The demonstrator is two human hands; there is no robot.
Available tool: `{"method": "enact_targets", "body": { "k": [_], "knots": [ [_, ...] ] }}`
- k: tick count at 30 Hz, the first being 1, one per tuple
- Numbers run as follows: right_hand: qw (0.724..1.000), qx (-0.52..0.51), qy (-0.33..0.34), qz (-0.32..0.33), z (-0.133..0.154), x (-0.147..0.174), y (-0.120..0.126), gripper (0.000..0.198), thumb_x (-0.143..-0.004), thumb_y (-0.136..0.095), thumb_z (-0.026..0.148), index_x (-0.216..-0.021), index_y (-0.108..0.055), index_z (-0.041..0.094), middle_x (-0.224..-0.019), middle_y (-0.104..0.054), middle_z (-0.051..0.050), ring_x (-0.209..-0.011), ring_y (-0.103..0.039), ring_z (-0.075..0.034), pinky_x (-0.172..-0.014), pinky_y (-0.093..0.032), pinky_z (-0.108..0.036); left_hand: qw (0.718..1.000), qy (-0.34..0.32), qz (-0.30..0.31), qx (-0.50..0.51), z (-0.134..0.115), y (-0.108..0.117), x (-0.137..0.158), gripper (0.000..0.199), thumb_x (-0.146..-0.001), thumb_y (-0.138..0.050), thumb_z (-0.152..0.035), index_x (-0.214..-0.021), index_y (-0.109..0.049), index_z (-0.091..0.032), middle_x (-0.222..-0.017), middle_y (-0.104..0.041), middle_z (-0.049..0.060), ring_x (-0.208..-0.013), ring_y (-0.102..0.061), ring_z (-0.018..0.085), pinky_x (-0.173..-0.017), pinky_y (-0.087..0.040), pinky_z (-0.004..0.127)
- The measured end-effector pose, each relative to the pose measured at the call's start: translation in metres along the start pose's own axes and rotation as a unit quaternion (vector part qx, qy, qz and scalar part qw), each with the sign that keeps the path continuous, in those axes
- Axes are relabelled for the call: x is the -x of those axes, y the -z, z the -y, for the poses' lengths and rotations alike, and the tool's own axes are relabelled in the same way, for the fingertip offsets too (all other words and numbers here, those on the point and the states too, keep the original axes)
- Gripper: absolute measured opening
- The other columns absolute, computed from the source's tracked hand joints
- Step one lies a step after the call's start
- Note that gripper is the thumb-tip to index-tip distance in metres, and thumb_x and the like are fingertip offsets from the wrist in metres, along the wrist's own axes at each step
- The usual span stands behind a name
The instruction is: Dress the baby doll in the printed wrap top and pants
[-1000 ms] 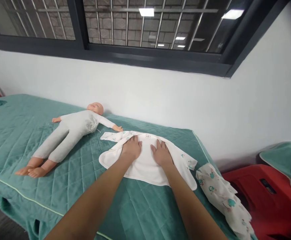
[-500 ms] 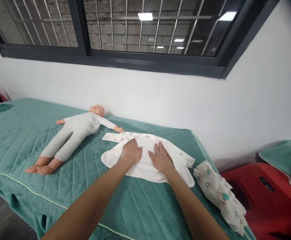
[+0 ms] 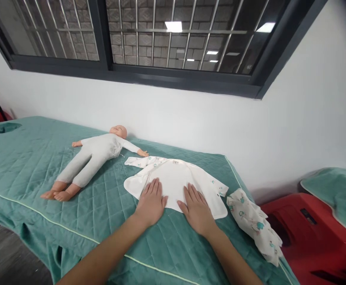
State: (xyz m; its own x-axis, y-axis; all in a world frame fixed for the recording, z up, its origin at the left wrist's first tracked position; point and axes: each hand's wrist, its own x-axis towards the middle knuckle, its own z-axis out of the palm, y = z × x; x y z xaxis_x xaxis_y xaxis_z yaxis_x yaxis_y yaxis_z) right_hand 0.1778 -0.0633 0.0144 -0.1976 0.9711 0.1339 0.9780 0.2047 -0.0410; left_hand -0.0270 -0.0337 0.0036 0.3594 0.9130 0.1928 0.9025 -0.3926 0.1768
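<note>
A white baby shirt (image 3: 173, 179) with small printed figures on its sleeves lies spread open on the green quilted bed cover (image 3: 167, 245). My left hand (image 3: 152, 202) rests flat on its lower left part, fingers stretched out. On the lower right part lies my right hand (image 3: 197, 206), also flat with the thumb apart. Neither hand grips the cloth. To the left a baby doll (image 3: 97, 152) in a pale grey-white body suit is on its back, one arm reaching close to the shirt's left sleeve.
A crumpled printed white garment (image 3: 254, 225) lies at the bed's right edge. Beyond it stands a red plastic chair (image 3: 312, 233) with a green cloth (image 3: 336, 192) over it. A white wall (image 3: 179, 118) and a dark-framed barred window (image 3: 175, 77) rise behind the bed.
Both hands have slid down the shirt toward me, from its middle to its lower edge, still flat. The camera view has shifted slightly; the doll and the crumpled garment look unmoved.
</note>
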Motion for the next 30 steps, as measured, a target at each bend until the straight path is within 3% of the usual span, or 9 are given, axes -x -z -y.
{"method": "enact_targets", "body": {
  "k": [5, 8, 10, 14, 19, 22, 25, 27, 30],
  "knots": [
    [1.000, -0.003, 0.019, -0.014, 0.011, 0.048, 0.007, 0.068, -0.100, -0.028, 0.055, -0.151, -0.035, 0.011, -0.160, -0.025, -0.011, -0.149, -0.024, -0.026, -0.119, -0.027, -0.047, 0.998, -0.047, -0.038, 0.012, 0.007, 0.006, 0.049, 0.060, -0.102, -0.022, -0.046, -0.148, -0.041, -0.013, -0.158, -0.034, 0.010, -0.147, -0.029, 0.023, -0.123, -0.023, 0.046],
    [1.000, 0.004, 0.010, -0.017, 0.017, 0.073, 0.007, 0.067, -0.099, -0.031, 0.055, -0.153, -0.033, 0.016, -0.160, -0.025, -0.007, -0.149, -0.025, -0.026, -0.118, -0.029, -0.047, 0.996, -0.060, -0.061, 0.028, 0.014, 0.011, 0.063, 0.051, -0.101, -0.029, -0.042, -0.144, -0.044, -0.019, -0.154, -0.042, 0.008, -0.143, -0.034, 0.022, -0.121, -0.025, 0.047],
    [1.000, 0.009, -0.001, -0.019, 0.021, 0.084, 0.007, 0.066, -0.098, -0.033, 0.055, -0.153, -0.033, 0.017, -0.160, -0.025, -0.005, -0.148, -0.026, -0.027, -0.118, -0.031, -0.049, 0.996, -0.057, -0.064, 0.039, 0.018, 0.017, 0.063, 0.043, -0.100, -0.034, -0.040, -0.134, -0.053, -0.020, -0.145, -0.051, 0.009, -0.134, -0.043, 0.024, -0.115, -0.033, 0.047],
    [0.999, 0.018, -0.020, -0.022, 0.025, 0.092, 0.007, 0.065, -0.098, -0.034, 0.054, -0.153, -0.034, 0.020, -0.159, -0.024, -0.003, -0.147, -0.028, -0.028, -0.117, -0.031, -0.052, 0.998, -0.051, -0.030, 0.029, 0.027, 0.031, 0.049, 0.031, -0.099, -0.036, -0.036, -0.096, -0.063, -0.020, -0.105, -0.064, 0.007, -0.100, -0.055, 0.024, -0.092, -0.044, 0.046],
    [0.999, 0.022, -0.036, -0.030, 0.021, 0.092, -0.006, 0.063, -0.096, -0.035, 0.053, -0.153, -0.033, 0.026, -0.158, -0.028, -0.001, -0.145, -0.032, -0.031, -0.113, -0.036, -0.057, 0.997, -0.067, -0.039, 0.030, 0.045, 0.033, 0.034, 0.033, -0.100, -0.034, -0.035, -0.086, -0.060, -0.021, -0.091, -0.062, 0.005, -0.092, -0.054, 0.023, -0.085, -0.042, 0.043],
    [0.997, 0.015, -0.053, -0.056, 0.027, 0.085, -0.011, 0.062, -0.095, -0.037, 0.052, -0.153, -0.035, 0.029, -0.157, -0.032, -0.002, -0.144, -0.034, -0.034, -0.110, -0.038, -0.061, 0.993, 0.001, -0.104, 0.064, 0.072, 0.026, 0.017, 0.032, -0.099, -0.035, -0.037, -0.094, -0.062, -0.021, -0.105, -0.064, 0.008, -0.101, -0.055, 0.025, -0.089, -0.043, 0.042],
    [0.997, -0.009, -0.048, -0.057, 0.045, 0.062, 0.000, 0.059, -0.095, -0.037, 0.048, -0.150, -0.041, 0.027, -0.159, -0.030, -0.002, -0.146, -0.029, -0.032, -0.115, -0.033, -0.058, 0.963, 0.162, -0.184, 0.112, 0.108, 0.020, -0.011, 0.038, -0.098, -0.036, -0.042, -0.117, -0.060, -0.019, -0.123, -0.063, 0.011, -0.115, -0.053, 0.028, -0.096, -0.043, 0.043],
    [0.998, -0.037, -0.035, -0.026, 0.060, 0.034, 0.013, 0.056, -0.097, -0.035, 0.043, -0.149, -0.043, 0.023, -0.160, -0.027, -0.002, -0.149, -0.023, -0.029, -0.119, -0.027, -0.053, 0.951, 0.225, -0.165, 0.131, 0.127, 0.018, -0.031, 0.045, -0.098, -0.036, -0.045, -0.132, -0.054, -0.021, -0.129, -0.063, 0.010, -0.120, -0.053, 0.030, -0.100, -0.042, 0.045],
    [0.995, -0.082, -0.007, 0.055, 0.078, -0.022, 0.026, 0.057, -0.099, -0.034, 0.040, -0.151, -0.038, 0.016, -0.161, -0.027, -0.007, -0.150, -0.021, -0.025, -0.121, -0.023, -0.044, 0.961, 0.222, -0.108, 0.125, 0.142, 0.017, -0.056, 0.050, -0.098, -0.037, -0.047, -0.142, -0.048, -0.027, -0.137, -0.060, 0.010, -0.130, -0.048, 0.031, -0.104, -0.038, 0.049]
  ]
}}
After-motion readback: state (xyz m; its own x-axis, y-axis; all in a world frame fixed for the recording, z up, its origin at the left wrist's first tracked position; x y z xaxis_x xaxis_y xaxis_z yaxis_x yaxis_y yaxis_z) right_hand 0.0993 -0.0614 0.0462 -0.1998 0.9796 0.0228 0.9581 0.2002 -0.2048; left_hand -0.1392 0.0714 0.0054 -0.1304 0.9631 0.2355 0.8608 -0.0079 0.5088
